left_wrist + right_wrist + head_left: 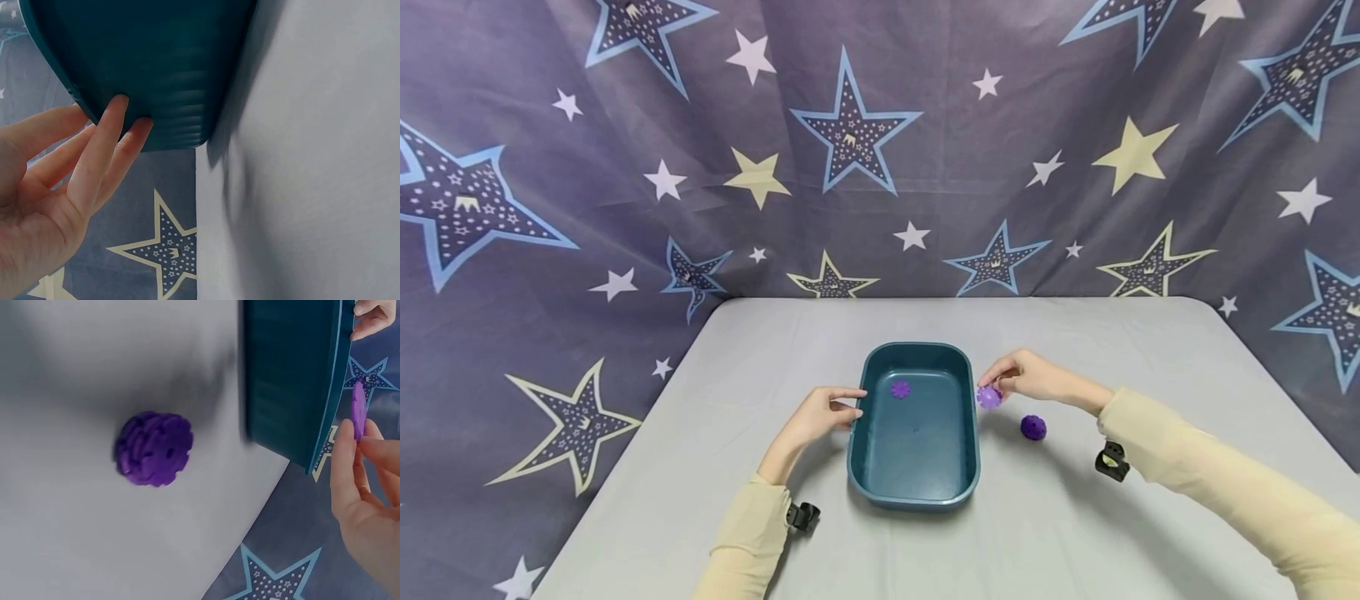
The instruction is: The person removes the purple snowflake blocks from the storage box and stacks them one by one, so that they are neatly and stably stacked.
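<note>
A teal plastic bin (916, 492) stands on the table. My left hand (815, 417) grips its left rim, with two fingertips against the outer wall in the left wrist view. Just off the right rim, my right hand (1030, 377) pinches a thin light purple notched disc (989, 397) between thumb and fingers. Seen edge-on in the right wrist view, this disc (358, 411) stands upright above the fingertips. Another purple notched disc (901, 389) lies inside the bin, toward its far left. A stack of dark purple notched discs (1033, 427) rests on the table below the right hand.
A pale cloth covers the table (1075, 533). Behind and beside it hangs a grey-purple curtain (917, 208) printed with stars. Black wrist cameras (1112, 461) are strapped near both sleeves.
</note>
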Motion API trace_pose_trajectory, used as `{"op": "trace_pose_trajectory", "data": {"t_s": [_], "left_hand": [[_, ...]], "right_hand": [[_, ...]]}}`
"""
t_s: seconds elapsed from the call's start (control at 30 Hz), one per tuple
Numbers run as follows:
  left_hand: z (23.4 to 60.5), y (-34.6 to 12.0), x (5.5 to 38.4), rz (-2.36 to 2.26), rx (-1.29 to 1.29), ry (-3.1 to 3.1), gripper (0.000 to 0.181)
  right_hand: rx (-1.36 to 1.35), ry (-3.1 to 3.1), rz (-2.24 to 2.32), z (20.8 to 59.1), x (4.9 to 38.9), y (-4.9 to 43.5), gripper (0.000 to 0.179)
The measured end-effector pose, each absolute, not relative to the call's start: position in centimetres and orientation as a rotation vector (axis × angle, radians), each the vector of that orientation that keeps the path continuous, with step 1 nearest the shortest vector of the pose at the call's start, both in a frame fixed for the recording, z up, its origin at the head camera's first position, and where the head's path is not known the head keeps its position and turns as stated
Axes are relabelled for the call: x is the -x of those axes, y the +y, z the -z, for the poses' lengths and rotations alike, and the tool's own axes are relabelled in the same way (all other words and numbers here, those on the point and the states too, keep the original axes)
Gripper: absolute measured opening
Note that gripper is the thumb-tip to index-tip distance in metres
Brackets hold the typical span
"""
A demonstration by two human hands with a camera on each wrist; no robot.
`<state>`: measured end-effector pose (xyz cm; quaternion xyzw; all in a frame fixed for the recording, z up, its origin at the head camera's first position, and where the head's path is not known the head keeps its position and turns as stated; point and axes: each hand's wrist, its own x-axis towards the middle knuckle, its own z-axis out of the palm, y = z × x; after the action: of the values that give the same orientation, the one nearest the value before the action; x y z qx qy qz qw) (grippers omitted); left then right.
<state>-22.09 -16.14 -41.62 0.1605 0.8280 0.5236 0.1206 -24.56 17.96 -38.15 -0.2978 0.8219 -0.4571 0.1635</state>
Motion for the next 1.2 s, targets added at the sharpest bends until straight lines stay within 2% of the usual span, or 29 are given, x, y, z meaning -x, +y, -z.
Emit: {"op": "trace_pose_trajectory", "data": {"t_s": [0.63,1.2], "left_hand": [[42.3,-16.3,22.4,-1.551,-0.477,2.405,0.035],[42.1,-16.2,22.4,-1.544,-0.473,2.409,0.034]], "right_hand": [[0.704,2.390,1.249,40.2,23.4,22.0,0.025],[0.617,2.389,1.260,42.2,23.2,23.4,0.026]]}}
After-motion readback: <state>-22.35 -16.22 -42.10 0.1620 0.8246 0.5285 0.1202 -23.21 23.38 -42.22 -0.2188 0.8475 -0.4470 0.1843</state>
